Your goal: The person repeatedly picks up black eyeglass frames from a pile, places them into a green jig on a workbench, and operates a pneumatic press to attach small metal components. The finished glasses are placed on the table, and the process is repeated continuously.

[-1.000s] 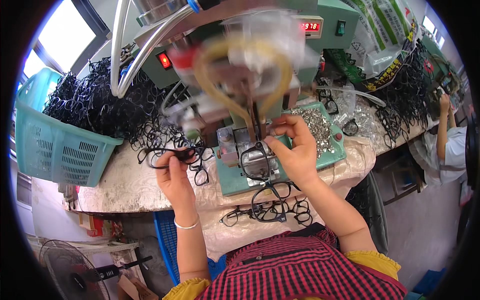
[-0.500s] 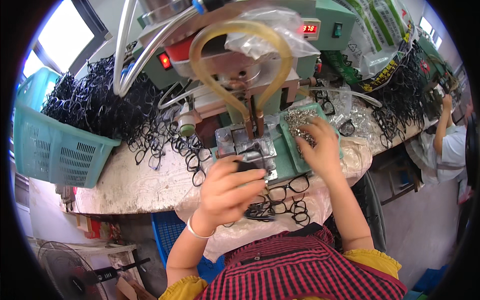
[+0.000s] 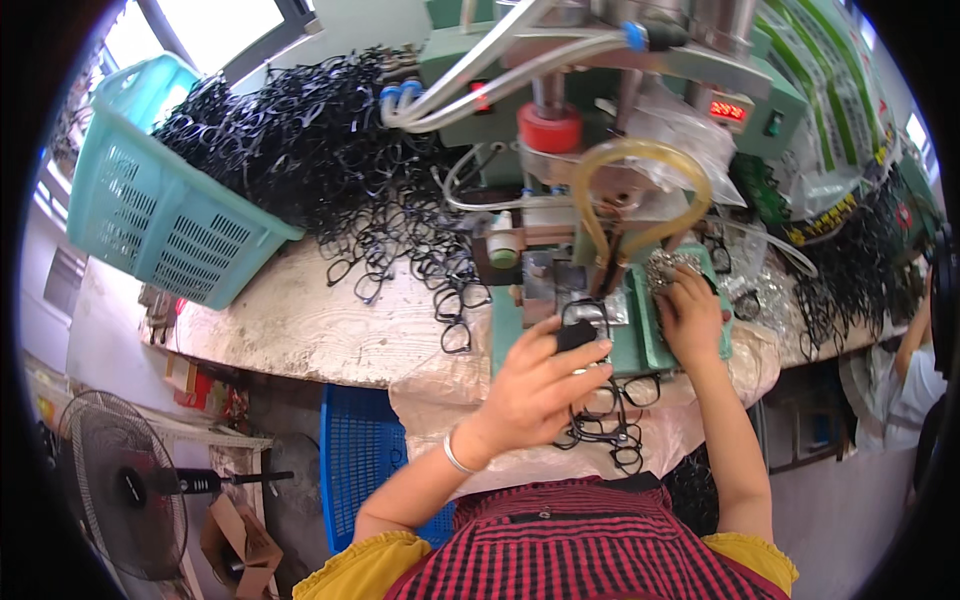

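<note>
My left hand point(image 3: 535, 395), with a black cover on one finger and a white bangle at the wrist, is closed on a black eyeglass frame point(image 3: 585, 312). Part of that frame sticks up past the fingers, just in front of the metal jig point(image 3: 541, 285) of a green bench machine. Two copper-coloured prongs point(image 3: 606, 278) come down over the jig. At the right, my right hand point(image 3: 692, 325) dips curled fingertips into a green tray point(image 3: 655, 348) of small shiny metal pieces point(image 3: 668, 266). Whatever those fingertips pinch is hidden.
More black eyeglass frames point(image 3: 625, 440) lie on wrapping at the table's front edge. A large heap of frames point(image 3: 300, 130) fills the back left beside a turquoise basket point(image 3: 185, 240). Hoses loop above the jig. Below stand a blue crate point(image 3: 350, 450) and a fan point(image 3: 125, 480).
The whole view has turned leftward, so the scene sits farther right. My left hand has brought an eyeglass frame up to the jig's front. My right hand stays in the tray, fingers more curled.
</note>
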Tool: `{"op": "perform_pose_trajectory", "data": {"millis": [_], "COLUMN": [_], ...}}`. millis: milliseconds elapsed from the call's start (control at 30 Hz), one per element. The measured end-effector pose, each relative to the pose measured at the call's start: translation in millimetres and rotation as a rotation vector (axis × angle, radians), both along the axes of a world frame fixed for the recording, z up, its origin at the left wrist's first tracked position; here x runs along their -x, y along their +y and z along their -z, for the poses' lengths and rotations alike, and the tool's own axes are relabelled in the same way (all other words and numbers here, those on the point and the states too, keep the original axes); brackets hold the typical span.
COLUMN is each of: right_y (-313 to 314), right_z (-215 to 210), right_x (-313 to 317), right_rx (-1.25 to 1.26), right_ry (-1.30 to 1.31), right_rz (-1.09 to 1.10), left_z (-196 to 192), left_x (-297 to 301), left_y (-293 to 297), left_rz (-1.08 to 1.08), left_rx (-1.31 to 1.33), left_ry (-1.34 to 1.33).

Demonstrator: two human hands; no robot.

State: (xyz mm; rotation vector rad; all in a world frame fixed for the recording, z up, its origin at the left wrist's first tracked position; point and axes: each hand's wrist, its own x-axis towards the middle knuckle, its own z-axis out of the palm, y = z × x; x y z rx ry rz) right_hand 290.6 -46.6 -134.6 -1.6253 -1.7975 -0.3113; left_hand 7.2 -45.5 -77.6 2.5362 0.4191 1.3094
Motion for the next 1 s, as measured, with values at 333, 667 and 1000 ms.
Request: {"op": "perform_pose_trajectory", "data": {"millis": [333, 667, 1000], "right_y": [-9.1, -7.3, -59.2], "right_z": [-17.1, 0.8, -16.3], "right_x": [21.8, 13.4, 10.4], "right_rx": [-0.037, -0.006, -0.026], "right_ry": [0.539, 0.814, 0.59], "right_rz": [0.075, 0.102, 0.137], "left_z": [79.3, 5.9, 94.1], "left_x": [47.9, 106.2, 118.0], "left_y": [109.0, 159.1, 153.4], "left_rz": [-0.735, -0.733, -0.566], "left_rx": [0.381, 0.067, 0.136], "left_ry": [-0.1, -0.129, 0.126]}}
